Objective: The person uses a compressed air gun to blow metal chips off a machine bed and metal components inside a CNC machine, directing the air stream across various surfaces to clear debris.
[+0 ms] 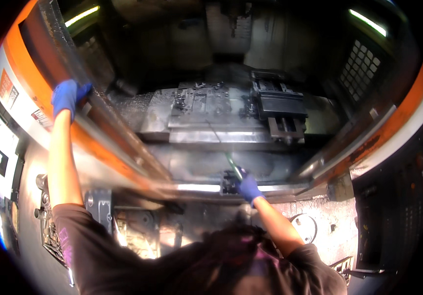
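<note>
My left hand (67, 97), in a blue glove, is closed on the edge of the orange-and-white machine door (86, 140) at the left. In my blue-gloved right hand (249, 189) is a green-handled tool (231, 160) with a long thin rod. Its rod points forward and slightly left into the machine, toward the front edge of the metal machine table (197, 135). On that table, a dark machine vise (281, 104) sits at the right. A flat plate (199, 101) strewn with dark chips or small parts lies left of it.
A small dark block (229, 182) sits on the front sill beside my right hand. The spindle (233, 24) hangs at the back. A dark control panel (393, 196) stands at the right. Below the sill are a round white lid (304, 227) and, at the left, a rack of metal parts (49, 228).
</note>
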The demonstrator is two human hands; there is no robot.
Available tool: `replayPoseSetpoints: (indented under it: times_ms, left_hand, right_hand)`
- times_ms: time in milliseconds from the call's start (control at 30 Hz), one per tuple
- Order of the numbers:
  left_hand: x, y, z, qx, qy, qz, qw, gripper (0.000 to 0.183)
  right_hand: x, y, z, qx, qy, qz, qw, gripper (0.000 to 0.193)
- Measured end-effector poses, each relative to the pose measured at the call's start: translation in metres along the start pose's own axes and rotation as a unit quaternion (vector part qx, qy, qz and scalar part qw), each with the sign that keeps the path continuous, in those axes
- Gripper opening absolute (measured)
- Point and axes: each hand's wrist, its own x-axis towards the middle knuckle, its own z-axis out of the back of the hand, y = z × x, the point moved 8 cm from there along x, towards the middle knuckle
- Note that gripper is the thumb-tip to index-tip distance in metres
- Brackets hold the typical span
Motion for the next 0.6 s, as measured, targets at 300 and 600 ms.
replayPoseSetpoints:
  times_ms: [300,600]
  left_hand:
    - [-0.013,-0.005,0.009,0.014,-0.062,-0.046,0.997,0.053]
    - [-0.009,0.000,0.011,-0.010,-0.090,-0.039,0.995,0.057]
  right_hand:
    - [-0.070,-0.038,0.029,-0.088,-0.055,-0.071,0.992,0.049]
    - [-0.044,-0.003,0.027,-0.080,-0.090,0.016,0.993,0.047]
